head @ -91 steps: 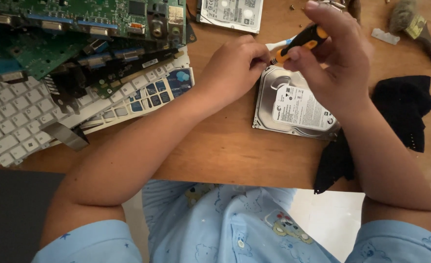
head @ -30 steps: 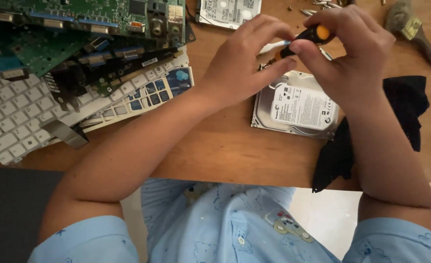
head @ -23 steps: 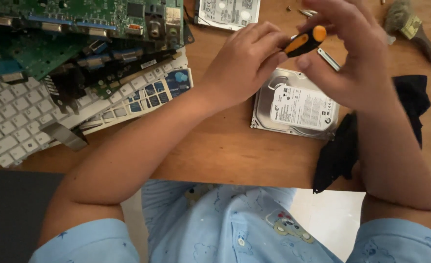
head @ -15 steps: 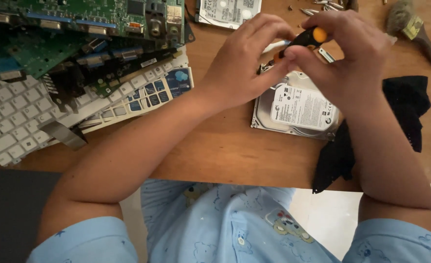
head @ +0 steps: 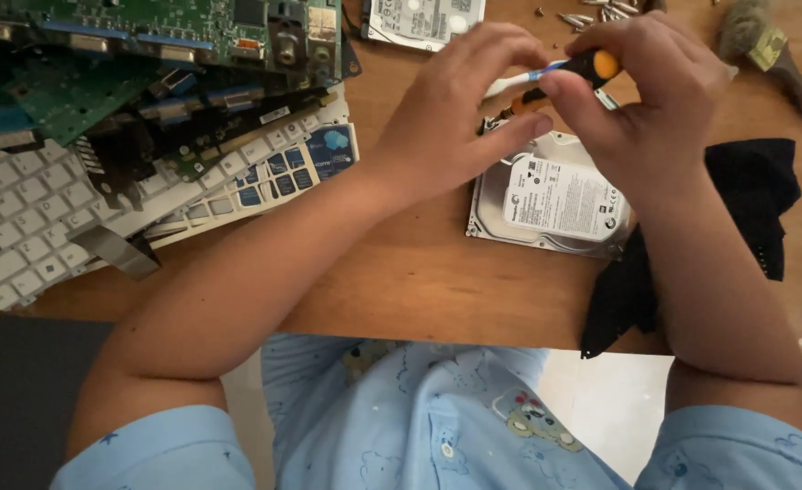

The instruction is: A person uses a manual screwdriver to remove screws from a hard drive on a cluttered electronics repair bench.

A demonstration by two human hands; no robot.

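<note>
Our right hand (head: 637, 100) clamps the screwdriver (head: 569, 77); left hand (head: 460, 109) pinches its shaft; we keep it upright over the hard drive (head: 551, 200).

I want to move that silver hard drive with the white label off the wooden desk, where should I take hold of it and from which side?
Grip the silver metal hard drive by its two long edges, coming from the near side. It lies flat, label up, and its near edge is bare wooden desk. The far end is under the left hand and right hand working an orange-and-black screwdriver; a black cloth crowds the right.
</note>
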